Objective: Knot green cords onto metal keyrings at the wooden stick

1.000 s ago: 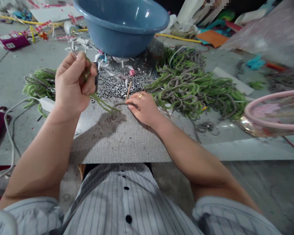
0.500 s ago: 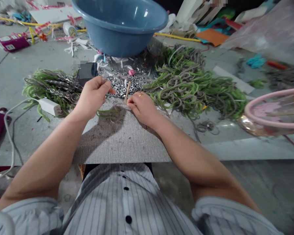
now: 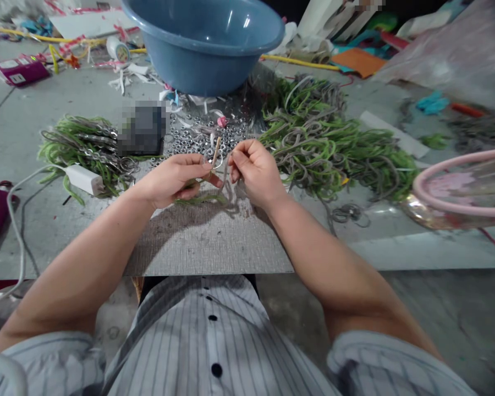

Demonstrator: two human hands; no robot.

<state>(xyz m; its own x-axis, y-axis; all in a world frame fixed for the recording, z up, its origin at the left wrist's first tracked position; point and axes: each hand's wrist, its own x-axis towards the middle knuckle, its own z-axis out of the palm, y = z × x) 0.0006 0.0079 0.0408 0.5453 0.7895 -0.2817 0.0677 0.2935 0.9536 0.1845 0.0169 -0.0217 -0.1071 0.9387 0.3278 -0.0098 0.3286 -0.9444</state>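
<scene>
My left hand (image 3: 177, 176) is closed in a pinch on a green and grey cord (image 3: 208, 198) beside an upright thin wooden stick (image 3: 217, 148). A small pale ring shows at its fingertips, partly hidden. Just right of the stick, my right hand (image 3: 258, 173) pinches the grey part of the cord, which hangs between the two hands. Behind them many small metal pieces (image 3: 185, 135) are spread over the table. A bundle of green and grey cords with metal rings and chain-like parts (image 3: 86, 137) lies to the left, and a large heap of loose cords (image 3: 330, 137) to the right.
A blue basin (image 3: 206, 60) stands behind the metal pieces. At the left lie a dark blurred-out object (image 3: 144, 129), a white adapter (image 3: 84, 180) with its cable, and purple power blocks (image 3: 22, 71). A pink-rimmed clear bag (image 3: 457, 187) sits at the right, near the table's front edge.
My left hand has moved right and down to the stick and now pinches the cord. My right hand has moved up and right, off the stick's base, drawing grey cord.
</scene>
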